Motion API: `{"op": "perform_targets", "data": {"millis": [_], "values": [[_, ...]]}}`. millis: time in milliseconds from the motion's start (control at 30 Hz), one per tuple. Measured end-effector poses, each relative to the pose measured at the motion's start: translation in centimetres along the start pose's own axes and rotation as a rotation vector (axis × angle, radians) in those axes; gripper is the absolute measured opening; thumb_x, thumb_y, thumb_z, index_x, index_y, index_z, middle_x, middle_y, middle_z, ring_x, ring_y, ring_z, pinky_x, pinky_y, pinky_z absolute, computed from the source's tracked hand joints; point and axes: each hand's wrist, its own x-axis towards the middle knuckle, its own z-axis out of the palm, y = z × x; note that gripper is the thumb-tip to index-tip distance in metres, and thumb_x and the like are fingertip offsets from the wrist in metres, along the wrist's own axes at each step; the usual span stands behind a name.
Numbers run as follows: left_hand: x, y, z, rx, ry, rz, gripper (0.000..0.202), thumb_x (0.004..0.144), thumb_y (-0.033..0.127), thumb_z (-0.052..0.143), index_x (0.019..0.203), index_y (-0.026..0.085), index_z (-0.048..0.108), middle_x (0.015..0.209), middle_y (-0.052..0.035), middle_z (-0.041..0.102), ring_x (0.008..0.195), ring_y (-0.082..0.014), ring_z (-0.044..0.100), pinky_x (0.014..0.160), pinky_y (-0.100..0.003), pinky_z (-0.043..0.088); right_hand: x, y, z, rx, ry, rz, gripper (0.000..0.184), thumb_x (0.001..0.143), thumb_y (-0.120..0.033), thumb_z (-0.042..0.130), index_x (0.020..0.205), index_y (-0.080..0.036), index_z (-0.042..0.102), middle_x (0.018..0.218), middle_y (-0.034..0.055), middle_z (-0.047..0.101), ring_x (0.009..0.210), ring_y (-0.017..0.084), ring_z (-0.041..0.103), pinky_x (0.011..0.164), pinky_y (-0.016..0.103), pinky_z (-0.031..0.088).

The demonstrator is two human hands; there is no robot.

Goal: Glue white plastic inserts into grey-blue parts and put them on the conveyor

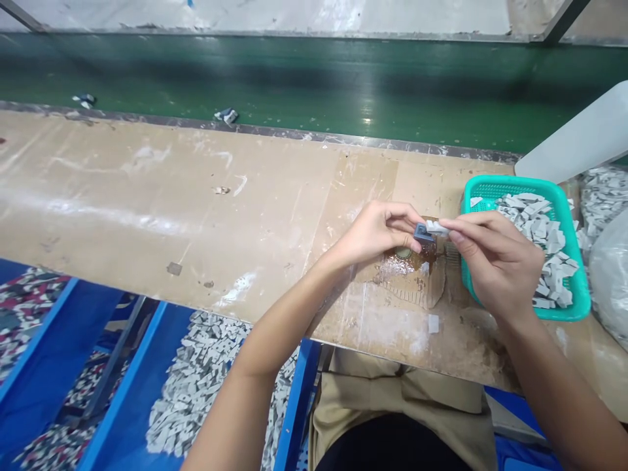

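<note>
My left hand (pixel 380 232) pinches a small dark blue-grey plastic piece (pixel 422 233) between thumb and fingers. In my right hand (pixel 500 261) is a small light grey plastic piece (pixel 436 227), gripped at its right end. The two pieces meet between my fingertips; whether they are joined I cannot tell. Below them lies a wet, glossy brown patch (pixel 400 265) on the cardboard-covered table (pixel 265 209). Just right of my right hand stands a turquoise basket (pixel 583 288) with many light grey pieces (pixel 554 242) in it, partly hidden by that hand.
Behind the table runs a green conveyor belt (pixel 304 91) with small two-coloured pieces (pixel 227 116) on it. Blue bins (pixel 120 386) with loose parts stand below the front edge at left. A white panel (pixel 574 134) and a clear plastic bag (pixel 611 268) are at right.
</note>
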Motion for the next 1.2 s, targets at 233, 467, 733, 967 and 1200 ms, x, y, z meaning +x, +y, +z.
{"op": "perform_targets", "data": {"millis": [233, 467, 733, 967, 1200], "values": [[-0.2, 0.4, 0.3, 0.013, 0.040, 0.037, 0.022, 0.058, 0.006, 0.080, 0.075, 0.015, 0.068, 0.073, -0.0025, 0.072, 0.074, -0.0171, 0.071, 0.070, -0.026, 0.056, 0.0, 0.0, 0.1, 0.014, -0.017, -0.028, 0.027, 0.093, -0.018, 0.060, 0.108, -0.035, 0.074, 0.095, 0.0015, 0.070, 0.087, 0.017, 0.065, 0.077, 0.034, 0.055], [-0.2, 0.0, 1.2, 0.102, 0.145, 0.112, 0.018, 0.064, 0.009, 0.078, 0.081, 0.016, 0.073, 0.080, -0.0048, 0.074, 0.077, -0.0162, 0.070, 0.074, -0.027, 0.057, 0.2, -0.2, 0.3, -0.022, 0.004, -0.038, 0.028, 0.092, -0.017, 0.058, 0.107, -0.034, 0.075, 0.090, 0.0031, 0.069, 0.081, 0.017, 0.064, 0.070, 0.033, 0.055], [-0.7, -0.9, 2.5, 0.130, 0.243, 0.162, 0.020, 0.070, 0.013, 0.075, 0.089, 0.015, 0.076, 0.087, -0.0072, 0.075, 0.079, -0.0179, 0.071, 0.075, -0.029, 0.060, 0.0, 0.7, 0.1, 0.054, -0.025, -0.051, 0.030, 0.091, -0.014, 0.058, 0.109, -0.030, 0.075, 0.091, 0.0039, 0.068, 0.081, 0.016, 0.064, 0.067, 0.030, 0.053], [-0.8, -0.6, 2.6, 0.124, 0.263, 0.117, 0.021, 0.068, 0.011, 0.074, 0.088, 0.017, 0.077, 0.088, -0.0069, 0.076, 0.079, -0.0193, 0.071, 0.079, -0.033, 0.062, -0.1, 0.7, 0.4, 0.107, -0.059, -0.017, 0.029, 0.092, -0.015, 0.054, 0.102, -0.028, 0.077, 0.085, 0.0034, 0.066, 0.077, 0.015, 0.062, 0.063, 0.029, 0.051], [-0.7, -0.3, 2.6, 0.143, 0.258, 0.086, 0.019, 0.067, 0.008, 0.070, 0.085, 0.014, 0.075, 0.082, -0.0066, 0.075, 0.074, -0.0168, 0.070, 0.077, -0.031, 0.060, -0.2, 1.1, 0.8, 0.143, -0.088, -0.058, 0.033, 0.091, -0.008, 0.052, 0.105, -0.025, 0.077, 0.081, 0.0027, 0.063, 0.074, 0.014, 0.060, 0.062, 0.027, 0.049]]}}
